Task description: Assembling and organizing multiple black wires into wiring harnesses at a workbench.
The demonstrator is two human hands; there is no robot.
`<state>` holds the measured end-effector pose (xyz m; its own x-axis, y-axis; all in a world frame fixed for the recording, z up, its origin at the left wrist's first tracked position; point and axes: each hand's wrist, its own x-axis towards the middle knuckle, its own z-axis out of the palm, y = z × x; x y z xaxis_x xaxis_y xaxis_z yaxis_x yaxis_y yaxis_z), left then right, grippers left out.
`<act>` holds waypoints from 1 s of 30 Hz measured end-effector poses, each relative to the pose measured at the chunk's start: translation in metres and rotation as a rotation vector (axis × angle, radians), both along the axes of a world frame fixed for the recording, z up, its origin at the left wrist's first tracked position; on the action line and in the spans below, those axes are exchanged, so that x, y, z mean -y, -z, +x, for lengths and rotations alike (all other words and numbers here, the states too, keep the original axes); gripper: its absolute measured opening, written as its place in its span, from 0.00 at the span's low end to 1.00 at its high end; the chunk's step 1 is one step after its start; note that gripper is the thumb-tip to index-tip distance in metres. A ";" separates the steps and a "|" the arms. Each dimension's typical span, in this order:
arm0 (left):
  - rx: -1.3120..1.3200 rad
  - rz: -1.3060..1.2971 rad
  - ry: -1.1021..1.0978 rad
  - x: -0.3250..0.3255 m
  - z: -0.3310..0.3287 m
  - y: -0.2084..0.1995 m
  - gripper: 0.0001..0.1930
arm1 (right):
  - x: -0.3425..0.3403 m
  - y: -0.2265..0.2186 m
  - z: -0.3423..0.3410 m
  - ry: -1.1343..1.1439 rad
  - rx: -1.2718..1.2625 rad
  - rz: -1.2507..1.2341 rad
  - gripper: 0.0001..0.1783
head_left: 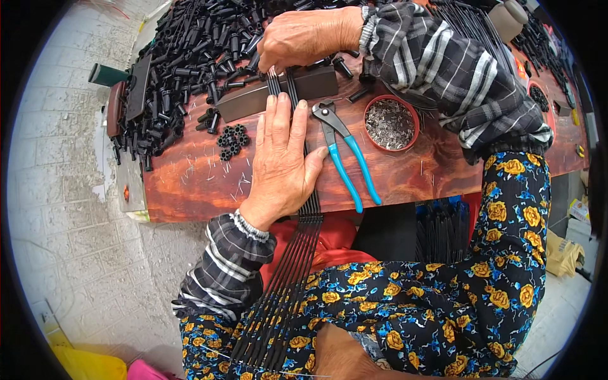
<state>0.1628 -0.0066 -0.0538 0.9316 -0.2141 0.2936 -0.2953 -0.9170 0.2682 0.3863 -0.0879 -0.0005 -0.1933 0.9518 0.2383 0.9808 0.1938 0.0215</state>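
Observation:
My left hand (282, 155) lies flat with fingers stretched out, pressing a row of thin black jointed rods (282, 288), which look like umbrella ribs, to the table. The rods run from my lap over the table edge to a dark bar-shaped block (247, 103), where their pale ends rest on top. At those ends my right hand (301, 39) is closed in a pinch; what lies between its fingertips is hidden. Beside my left hand lie pliers (345, 155) with blue handles, jaws toward the block. A round red-rimmed dish (415, 130) of small metal pieces stands right of the pliers.
A big heap of black tubular plastic parts (183, 57) covers the far left of the reddish wooden table (209, 196). A cluster of small black rings (232, 141) sits near my left hand. More black rods (465, 22) lie at the far right, and others (443, 231) stand below the table.

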 end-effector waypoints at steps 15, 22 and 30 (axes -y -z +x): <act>-0.055 -0.038 0.002 0.001 0.003 -0.004 0.37 | -0.021 0.005 0.013 -0.143 -0.036 -0.061 0.10; -0.050 -0.033 -0.012 0.000 0.004 -0.006 0.36 | -0.035 -0.001 0.008 -0.143 0.001 -0.125 0.10; -0.025 -0.021 -0.020 0.001 0.001 -0.005 0.36 | -0.031 -0.020 -0.004 -0.136 0.049 -0.164 0.10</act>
<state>0.1642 -0.0079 -0.0485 0.9427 -0.1899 0.2743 -0.2703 -0.9167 0.2942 0.3827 -0.0570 0.0192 -0.3299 0.9414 0.0701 0.9440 0.3289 0.0257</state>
